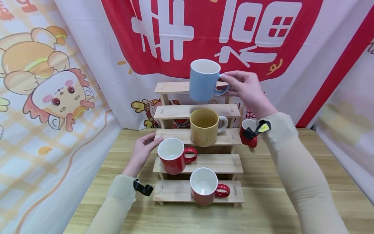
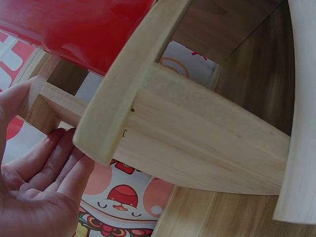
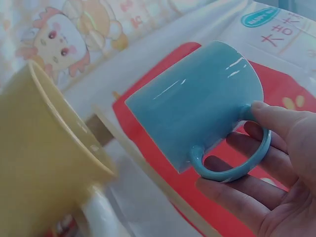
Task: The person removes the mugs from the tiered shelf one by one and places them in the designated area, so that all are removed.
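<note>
My right hand point(image 1: 245, 87) holds a light blue mug point(image 1: 204, 81) by its handle, upright in the head view and overlapping the top step. In the right wrist view the thumb presses the handle's upper end, with fingers point(image 3: 247, 197) around and behind the loop. My left hand point(image 1: 143, 151) is at the left end of a stepped wooden rack point(image 1: 172, 135), thumb over a middle step and fingers point(image 2: 54, 158) below it. Close by that thumb stands a red mug point(image 1: 175, 165) on the second-lowest step. A yellow mug point(image 1: 204, 130) with a pale handle occupies the middle step.
On the lowest step is another red mug point(image 1: 203, 188), white inside. A red-and-white cup point(image 1: 248, 130) shows right of the rack, partly behind the right wrist. The rack stands on a wood-grain table point(image 1: 263, 211). A printed cloth point(image 1: 125, 97) hangs behind and at the sides.
</note>
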The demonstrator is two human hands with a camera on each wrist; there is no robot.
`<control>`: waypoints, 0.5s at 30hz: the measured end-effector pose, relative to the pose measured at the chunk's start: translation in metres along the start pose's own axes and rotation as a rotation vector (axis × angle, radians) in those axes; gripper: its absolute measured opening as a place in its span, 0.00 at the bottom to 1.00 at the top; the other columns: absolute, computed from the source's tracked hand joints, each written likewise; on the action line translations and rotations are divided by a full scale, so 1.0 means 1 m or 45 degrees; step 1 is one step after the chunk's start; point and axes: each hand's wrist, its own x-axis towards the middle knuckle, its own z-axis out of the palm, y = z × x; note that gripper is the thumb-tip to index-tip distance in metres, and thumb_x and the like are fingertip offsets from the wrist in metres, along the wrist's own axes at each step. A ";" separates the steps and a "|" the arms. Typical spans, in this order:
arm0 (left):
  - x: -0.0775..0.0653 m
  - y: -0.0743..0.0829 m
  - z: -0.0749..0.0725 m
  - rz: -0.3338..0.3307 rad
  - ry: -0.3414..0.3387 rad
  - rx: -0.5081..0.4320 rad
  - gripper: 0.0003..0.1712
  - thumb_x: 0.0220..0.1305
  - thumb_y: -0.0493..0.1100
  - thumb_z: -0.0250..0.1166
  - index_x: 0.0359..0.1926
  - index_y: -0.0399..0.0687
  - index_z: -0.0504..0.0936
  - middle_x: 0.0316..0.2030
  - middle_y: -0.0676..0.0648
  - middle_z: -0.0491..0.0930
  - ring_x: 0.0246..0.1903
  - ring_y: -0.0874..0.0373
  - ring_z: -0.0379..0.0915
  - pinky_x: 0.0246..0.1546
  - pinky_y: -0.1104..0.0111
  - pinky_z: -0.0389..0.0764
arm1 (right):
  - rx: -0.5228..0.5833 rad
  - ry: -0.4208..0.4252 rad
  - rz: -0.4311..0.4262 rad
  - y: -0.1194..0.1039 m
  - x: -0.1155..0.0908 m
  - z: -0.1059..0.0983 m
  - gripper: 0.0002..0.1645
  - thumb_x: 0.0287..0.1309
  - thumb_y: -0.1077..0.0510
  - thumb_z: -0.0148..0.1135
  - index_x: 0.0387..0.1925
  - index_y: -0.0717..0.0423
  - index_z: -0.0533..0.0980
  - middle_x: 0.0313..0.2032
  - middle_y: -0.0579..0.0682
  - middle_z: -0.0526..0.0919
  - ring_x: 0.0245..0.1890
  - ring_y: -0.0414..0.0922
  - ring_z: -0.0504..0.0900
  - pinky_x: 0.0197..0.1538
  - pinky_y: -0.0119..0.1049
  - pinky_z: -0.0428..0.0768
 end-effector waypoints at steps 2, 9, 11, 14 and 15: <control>0.000 -0.001 0.000 0.003 -0.002 -0.008 0.37 0.63 0.52 0.75 0.66 0.37 0.75 0.59 0.38 0.78 0.59 0.49 0.73 0.64 0.60 0.74 | -0.005 0.026 -0.002 -0.002 -0.005 -0.013 0.30 0.57 0.43 0.73 0.59 0.52 0.82 0.57 0.58 0.82 0.51 0.54 0.85 0.52 0.39 0.84; 0.000 0.000 -0.001 0.005 -0.003 -0.013 0.37 0.63 0.52 0.75 0.66 0.37 0.75 0.60 0.38 0.78 0.59 0.50 0.73 0.64 0.60 0.73 | -0.129 0.173 0.029 0.001 -0.026 -0.054 0.33 0.57 0.41 0.73 0.62 0.49 0.81 0.57 0.52 0.84 0.49 0.50 0.86 0.48 0.33 0.84; 0.000 0.000 -0.001 -0.002 0.002 -0.016 0.37 0.62 0.52 0.75 0.66 0.37 0.76 0.60 0.39 0.78 0.59 0.50 0.73 0.64 0.60 0.74 | -0.156 0.208 0.054 0.004 -0.033 -0.065 0.34 0.56 0.40 0.72 0.62 0.49 0.80 0.57 0.51 0.83 0.48 0.48 0.87 0.47 0.32 0.84; 0.000 0.000 0.000 -0.007 -0.001 -0.014 0.37 0.63 0.52 0.75 0.66 0.37 0.76 0.60 0.39 0.78 0.59 0.50 0.73 0.64 0.60 0.74 | -0.150 0.255 0.079 0.008 -0.045 -0.082 0.35 0.56 0.40 0.72 0.62 0.49 0.80 0.57 0.51 0.83 0.46 0.46 0.87 0.46 0.31 0.84; 0.000 0.000 0.000 -0.010 0.001 -0.015 0.37 0.62 0.52 0.76 0.66 0.37 0.76 0.60 0.39 0.78 0.59 0.51 0.74 0.63 0.60 0.74 | -0.139 0.267 0.084 0.009 -0.049 -0.087 0.35 0.56 0.40 0.72 0.62 0.50 0.80 0.56 0.51 0.83 0.46 0.46 0.88 0.45 0.31 0.84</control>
